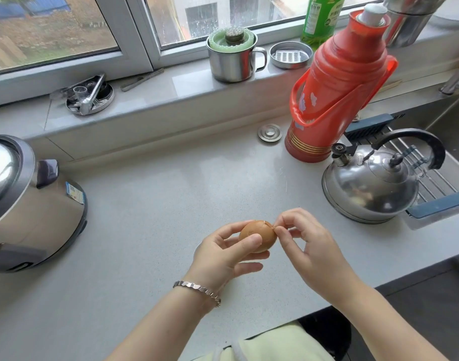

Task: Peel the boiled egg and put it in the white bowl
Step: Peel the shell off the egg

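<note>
So I've got the brown boiled egg in my left hand, thumb on the near side and fingers curled round the far side. I'm holding it over the pale grey stone counter, near its front edge. My right hand is at the egg's right end, thumb and forefinger pinching the cracked shell. The shell's basically all still on. A shiny steel kettle sits off to the right with a red plastic thermos flask behind it, and a silver rice cooker is far left.

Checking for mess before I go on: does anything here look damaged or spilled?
Only the egg: its brown shell is cracked at the end where the right hand pinches it, while the left hand holds it. No spill shows on the counter.
</note>
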